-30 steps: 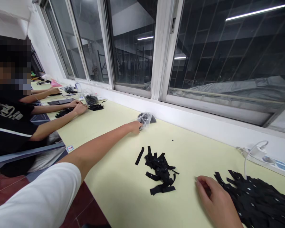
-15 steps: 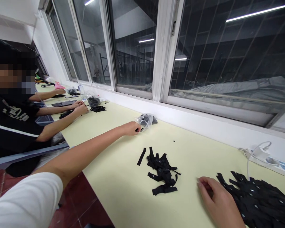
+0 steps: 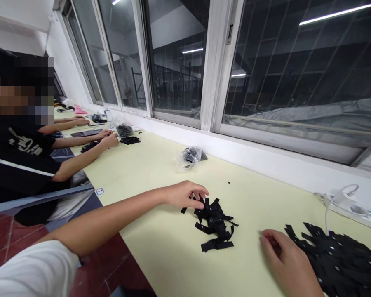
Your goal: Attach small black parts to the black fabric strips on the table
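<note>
Since the earlier frame my left hand (image 3: 185,194) has pulled back from the plastic bag (image 3: 191,156) by the window ledge and now sits at the near-left edge of the small pile (image 3: 214,222) of black strips.

Table (image 3: 136,165): pale yellow, runs along the window (image 3: 179,62). Big pile (image 3: 340,260) of black strips sits at far right, the largest heap by far. Small pile is mid-table, loose and unsorted. One strip (image 3: 184,209) lies just left of it, partly under my left fingers.

Progress, my read: early. Bulk of the strips is in the big pile, only a handful are in the small one, and nothing looks bundled or bagged apart from what's in the plastic bag, now well apart from both hands.

Grip: left hand is half-curled, fingertips down and touching the edge of the small pile. Can't tell whether it actually pinches a strip. Right hand (image 3: 284,260) lies flat-ish on the table, loosely curled, fingers (image 3: 267,238) pointing at the small pile, knuckle side touching the big pile. Holding nothing that I can see.

Small pile lies between the two hands, closer to the left.

A co-worker (image 3: 21,156) sits at far left with similar black bits under their hands; separate work.
</note>
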Tool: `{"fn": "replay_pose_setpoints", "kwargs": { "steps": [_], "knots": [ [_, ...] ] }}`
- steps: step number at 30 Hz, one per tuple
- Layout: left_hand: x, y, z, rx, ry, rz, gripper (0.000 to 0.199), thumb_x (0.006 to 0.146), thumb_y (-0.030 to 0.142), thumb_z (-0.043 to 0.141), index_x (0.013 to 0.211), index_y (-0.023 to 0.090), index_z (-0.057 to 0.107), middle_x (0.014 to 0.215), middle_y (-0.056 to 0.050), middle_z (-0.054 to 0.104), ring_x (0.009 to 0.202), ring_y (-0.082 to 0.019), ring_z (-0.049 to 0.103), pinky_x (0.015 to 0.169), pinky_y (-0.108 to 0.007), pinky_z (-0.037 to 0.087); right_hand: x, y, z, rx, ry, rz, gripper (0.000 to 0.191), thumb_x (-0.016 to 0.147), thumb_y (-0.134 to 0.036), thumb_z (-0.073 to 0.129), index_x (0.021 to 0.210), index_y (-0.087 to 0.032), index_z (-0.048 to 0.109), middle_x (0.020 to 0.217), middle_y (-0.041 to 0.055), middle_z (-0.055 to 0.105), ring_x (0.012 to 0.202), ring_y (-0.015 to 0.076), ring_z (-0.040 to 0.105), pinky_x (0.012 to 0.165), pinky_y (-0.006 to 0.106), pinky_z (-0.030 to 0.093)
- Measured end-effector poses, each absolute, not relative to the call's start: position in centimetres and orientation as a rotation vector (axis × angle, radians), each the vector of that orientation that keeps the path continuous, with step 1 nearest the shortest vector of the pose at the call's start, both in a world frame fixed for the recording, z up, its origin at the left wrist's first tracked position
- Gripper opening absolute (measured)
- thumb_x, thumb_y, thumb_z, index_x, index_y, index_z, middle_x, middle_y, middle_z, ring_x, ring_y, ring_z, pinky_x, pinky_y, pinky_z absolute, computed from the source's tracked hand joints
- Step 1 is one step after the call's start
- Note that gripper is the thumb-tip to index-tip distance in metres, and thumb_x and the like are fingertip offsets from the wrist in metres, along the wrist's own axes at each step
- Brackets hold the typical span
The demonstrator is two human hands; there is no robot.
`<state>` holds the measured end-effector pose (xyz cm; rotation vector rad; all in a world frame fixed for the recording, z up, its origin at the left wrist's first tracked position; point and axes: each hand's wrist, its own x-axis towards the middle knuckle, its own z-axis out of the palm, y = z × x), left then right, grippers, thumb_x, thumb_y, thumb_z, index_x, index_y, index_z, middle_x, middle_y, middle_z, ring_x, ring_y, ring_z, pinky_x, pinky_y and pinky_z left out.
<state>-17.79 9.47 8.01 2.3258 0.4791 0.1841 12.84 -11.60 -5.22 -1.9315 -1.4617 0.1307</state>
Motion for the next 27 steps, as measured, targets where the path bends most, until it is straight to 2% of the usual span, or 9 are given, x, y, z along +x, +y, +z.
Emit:
{"fn": "replay_pose_setpoints", "kwargs": {
  "steps": [5, 8, 10, 12, 14, 16, 21, 24, 27],
  "knots": [
    [-20.8, 13.9, 7.5, 2.491, 1.102, 0.406, 0.037, 0.092, 0.042, 0.052, 0.118, 0.018, 0.065, 0.102, -0.01, 0.073, 0.088, -0.022, 0.067, 0.081, -0.033, 0.05, 12.1, -11.6, -4.8, -1.926, -1.425, 0.126, 0.037, 0.089, -0.055, 0.048, 0.094, -0.024, 0.068, 0.093, 0.0049, 0.072, 0.083, 0.0219, 0.068, 0.076, 0.034, 0.055],
    [-22.0, 16.8, 6.1, 2.602, 1.378, 0.33, 0.064, 0.089, 0.033, 0.053, 0.15, 0.025, 0.037, 0.101, -0.006, 0.074, 0.091, -0.024, 0.067, 0.08, -0.033, 0.05, 12.4, -11.4, -5.1, -1.921, -1.448, 0.132, 0.037, 0.088, -0.055, 0.05, 0.094, -0.024, 0.068, 0.093, 0.0052, 0.072, 0.083, 0.0221, 0.069, 0.076, 0.033, 0.056],
    [-21.7, 18.0, 5.0, 2.652, 1.492, 0.275, 0.073, 0.086, 0.033, 0.056, 0.154, 0.027, 0.03, 0.098, -0.006, 0.074, 0.091, -0.026, 0.067, 0.078, -0.033, 0.05, 12.7, -11.3, -5.3, -1.917, -1.475, 0.137, 0.037, 0.087, -0.055, 0.052, 0.095, -0.024, 0.069, 0.094, 0.0053, 0.073, 0.083, 0.0219, 0.069, 0.075, 0.033, 0.057],
    [-20.9, 19.0, 4.6, 2.736, 1.571, 0.195, 0.055, 0.087, 0.031, 0.054, 0.142, 0.025, 0.05, 0.097, -0.009, 0.074, 0.091, -0.027, 0.068, 0.078, -0.035, 0.05, 12.8, -11.3, -5.2, -1.913, -1.476, 0.125, 0.037, 0.087, -0.055, 0.052, 0.094, -0.024, 0.069, 0.092, 0.0054, 0.073, 0.081, 0.0217, 0.07, 0.074, 0.032, 0.057],
    [-19.9, 20.0, 5.1, 2.827, 1.6, 0.21, 0.035, 0.092, 0.028, 0.044, 0.114, 0.022, 0.071, 0.096, -0.011, 0.074, 0.093, -0.027, 0.068, 0.082, -0.035, 0.049, 12.6, -11.4, -4.9, -1.891, -1.464, 0.101, 0.038, 0.088, -0.055, 0.05, 0.092, -0.023, 0.07, 0.089, 0.0055, 0.073, 0.078, 0.0216, 0.07, 0.072, 0.032, 0.058],
    [-18.9, 21.4, 6.9, 2.873, 1.584, 0.352, 0.034, 0.093, 0.025, 0.04, 0.096, 0.022, 0.074, 0.094, -0.011, 0.075, 0.091, -0.025, 0.068, 0.082, -0.033, 0.049, 12.2, -11.4, -4.6, -1.861, -1.458, 0.08, 0.038, 0.088, -0.055, 0.05, 0.089, -0.023, 0.07, 0.087, 0.0053, 0.073, 0.075, 0.0214, 0.07, 0.071, 0.032, 0.058],
    [-14.5, 27.8, 14.9, 2.787, 1.556, 0.683, 0.02, 0.082, 0.025, 0.058, 0.088, 0.017, 0.075, 0.092, -0.011, 0.075, 0.092, -0.026, 0.068, 0.083, -0.032, 0.05, 12.1, -11.5, -4.8, -1.837, -1.462, 0.048, 0.033, 0.088, -0.052, 0.053, 0.088, -0.024, 0.071, 0.085, 0.0044, 0.074, 0.072, 0.0204, 0.07, 0.066, 0.029, 0.058],
    [-10.6, 32.1, 18.8, 2.376, 1.455, 0.802, 0.036, 0.081, 0.018, 0.061, 0.116, 0.011, 0.068, 0.093, -0.013, 0.074, 0.08, -0.021, 0.069, 0.077, -0.031, 0.052, 12.5, -11.6, -5.0, -1.836, -1.468, 0.033, 0.031, 0.088, -0.051, 0.055, 0.088, -0.025, 0.071, 0.085, 0.0044, 0.074, 0.072, 0.0203, 0.071, 0.065, 0.028, 0.058],
    [-8.0, 34.5, 19.4, 2.132, 1.171, 1.08, 0.073, 0.083, 0.019, 0.065, 0.15, 0.015, 0.035, 0.123, -0.017, 0.066, 0.089, -0.018, 0.067, 0.079, -0.03, 0.052, 12.5, -11.8, -5.0, -1.842, -1.486, 0.037, 0.029, 0.089, -0.049, 0.055, 0.091, -0.025, 0.071, 0.088, 0.0051, 0.074, 0.074, 0.0205, 0.071, 0.067, 0.027, 0.058]
  ]
}}
